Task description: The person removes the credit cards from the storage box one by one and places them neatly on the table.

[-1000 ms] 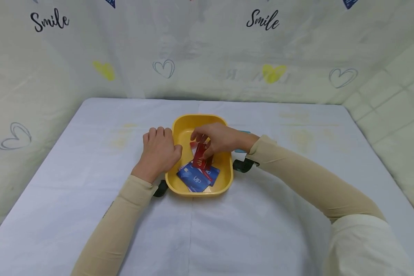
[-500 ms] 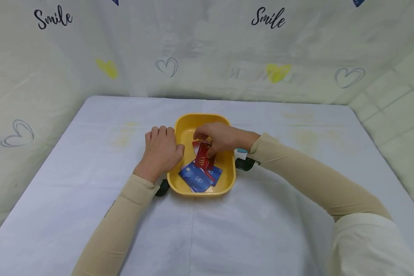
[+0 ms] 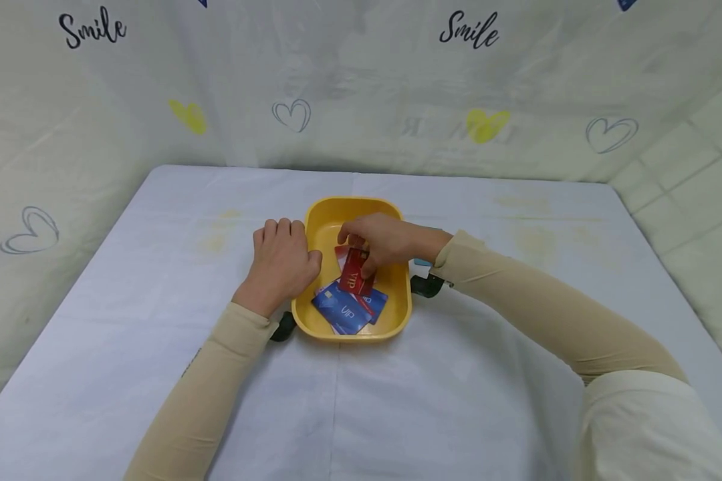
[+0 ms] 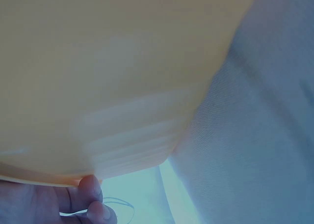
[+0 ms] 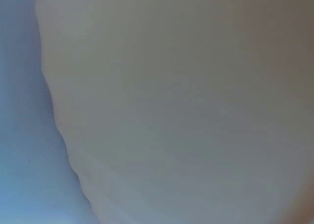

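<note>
A yellow plastic tray (image 3: pixel 331 215) sits on the table in the head view. At its left side my left hand (image 3: pixel 281 264) grips the rim; the left wrist view shows fingertips (image 4: pixel 91 187) against the tray's edge from outside. My right hand (image 3: pixel 388 239) reaches in over the right rim and pinches a red VIP card (image 3: pixel 351 279) between thumb and fingers. Below that card lie a blue VIP card (image 3: pixel 341 308) and another blue card (image 3: pixel 378 304), overlapping. A red-and-white card (image 3: pixel 340 255) shows partly behind the red one. The tray's outer wall (image 5: pixel 171 111) fills the right wrist view.
A white cloth (image 3: pixel 457 401) covers the table, with a printed curtain (image 3: pixel 361 80) hanging behind it. Right of the tray, a light-blue flat thing (image 3: pixel 422 262) is mostly hidden by the right wrist. Dark wrist-camera mounts (image 3: pixel 427 286) hang beside the tray.
The head view has shifted slightly. Both hands stay in place on the tray and the red card, with only small finger movement at the right hand.
</note>
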`<state>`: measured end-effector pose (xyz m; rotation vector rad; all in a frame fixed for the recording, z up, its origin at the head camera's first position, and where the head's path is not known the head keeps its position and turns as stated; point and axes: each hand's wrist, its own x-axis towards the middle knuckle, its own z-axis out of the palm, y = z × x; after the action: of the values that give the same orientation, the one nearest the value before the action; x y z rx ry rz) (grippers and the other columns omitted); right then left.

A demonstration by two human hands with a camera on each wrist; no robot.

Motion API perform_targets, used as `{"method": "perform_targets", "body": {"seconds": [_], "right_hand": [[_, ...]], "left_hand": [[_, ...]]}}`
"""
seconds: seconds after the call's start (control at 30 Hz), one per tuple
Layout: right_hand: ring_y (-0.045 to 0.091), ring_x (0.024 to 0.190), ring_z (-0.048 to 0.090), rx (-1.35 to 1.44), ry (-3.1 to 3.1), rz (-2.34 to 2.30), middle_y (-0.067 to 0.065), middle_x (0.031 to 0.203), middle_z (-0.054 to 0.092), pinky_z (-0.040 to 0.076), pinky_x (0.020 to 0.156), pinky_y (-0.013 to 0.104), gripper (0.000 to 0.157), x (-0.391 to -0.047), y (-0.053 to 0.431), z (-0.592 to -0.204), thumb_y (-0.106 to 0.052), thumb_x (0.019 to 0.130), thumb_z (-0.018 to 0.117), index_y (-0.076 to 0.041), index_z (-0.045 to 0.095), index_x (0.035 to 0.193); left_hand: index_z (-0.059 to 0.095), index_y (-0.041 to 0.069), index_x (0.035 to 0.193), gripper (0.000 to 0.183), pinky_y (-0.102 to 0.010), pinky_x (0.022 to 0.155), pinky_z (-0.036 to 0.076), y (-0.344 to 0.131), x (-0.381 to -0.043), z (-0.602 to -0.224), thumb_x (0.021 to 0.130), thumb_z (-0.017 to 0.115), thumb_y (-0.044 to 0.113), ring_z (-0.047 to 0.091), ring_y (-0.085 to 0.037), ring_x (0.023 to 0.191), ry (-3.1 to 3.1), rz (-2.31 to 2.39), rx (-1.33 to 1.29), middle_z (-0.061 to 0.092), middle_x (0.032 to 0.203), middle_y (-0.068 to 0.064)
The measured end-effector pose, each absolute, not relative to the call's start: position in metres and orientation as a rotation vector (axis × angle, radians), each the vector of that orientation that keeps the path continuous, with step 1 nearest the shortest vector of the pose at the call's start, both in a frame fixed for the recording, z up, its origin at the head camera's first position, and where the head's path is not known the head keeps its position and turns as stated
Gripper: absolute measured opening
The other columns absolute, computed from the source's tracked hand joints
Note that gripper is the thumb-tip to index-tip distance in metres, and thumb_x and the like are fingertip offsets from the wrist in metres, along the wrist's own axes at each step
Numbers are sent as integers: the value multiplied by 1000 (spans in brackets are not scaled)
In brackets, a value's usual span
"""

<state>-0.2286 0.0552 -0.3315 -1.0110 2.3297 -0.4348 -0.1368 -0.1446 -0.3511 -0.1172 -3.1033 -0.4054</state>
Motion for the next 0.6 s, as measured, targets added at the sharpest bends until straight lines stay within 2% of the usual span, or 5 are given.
{"method": "perform_targets", "body": {"seconds": [0.23,0.6], "right_hand": [[23,111,65,-1042,2331,-382,8,123,68,60,95,34,70,-227,53,-332,-18,80,88,-12,54,141],[20,107,67,-1037,2356,-329,7,118,71,60,92,32,75,-223,50,-332,-21,79,90,-12,52,142]], "left_hand": [[52,-5,113,38,-52,96,31,-144,-136,-351,98,46,29,39,-36,105,-3100,-413,-116,49,101,-18],[52,-5,113,37,-52,97,31,-145,-136,-351,98,46,29,39,-36,106,-3095,-419,-119,49,101,-18]]}}
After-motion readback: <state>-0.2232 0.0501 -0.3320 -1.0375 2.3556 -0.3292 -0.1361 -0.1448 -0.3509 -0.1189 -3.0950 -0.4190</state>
